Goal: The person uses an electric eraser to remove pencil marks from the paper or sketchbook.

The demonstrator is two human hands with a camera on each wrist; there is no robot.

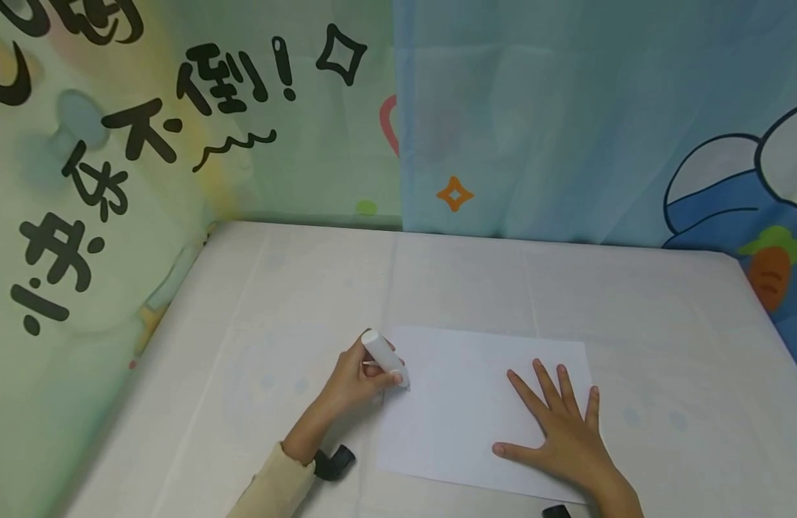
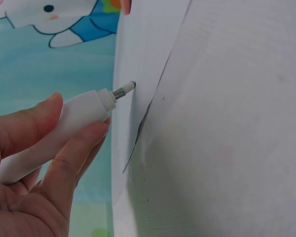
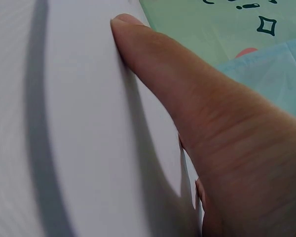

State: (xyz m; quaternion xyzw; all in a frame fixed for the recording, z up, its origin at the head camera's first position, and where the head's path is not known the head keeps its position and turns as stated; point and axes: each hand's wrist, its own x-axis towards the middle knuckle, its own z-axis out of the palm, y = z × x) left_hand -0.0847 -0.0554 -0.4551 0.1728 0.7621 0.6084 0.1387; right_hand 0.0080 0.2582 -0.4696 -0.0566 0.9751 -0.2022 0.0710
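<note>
The left hand (image 1: 349,385) pinches a white electric eraser (image 1: 380,351) between thumb and fingers, at the left edge of a sheet of white paper (image 1: 450,403). In the left wrist view, the eraser (image 2: 81,118) has a thick white body, a thin metal collar and a small white tip with a dark end. That tip is at the paper's surface; contact cannot be made out. With fingers spread wide, the right hand (image 1: 563,432) rests on the right part of the sheet. Its thumb (image 3: 158,59) lies along the paper (image 3: 89,123) in the right wrist view.
A white cloth (image 1: 295,288) covers the table beneath the paper. Printed curtains (image 1: 534,129) hang along the back and left sides. Black wrist gear (image 1: 335,462) shows beside the left wrist, and another black piece (image 1: 557,511) by the right wrist.
</note>
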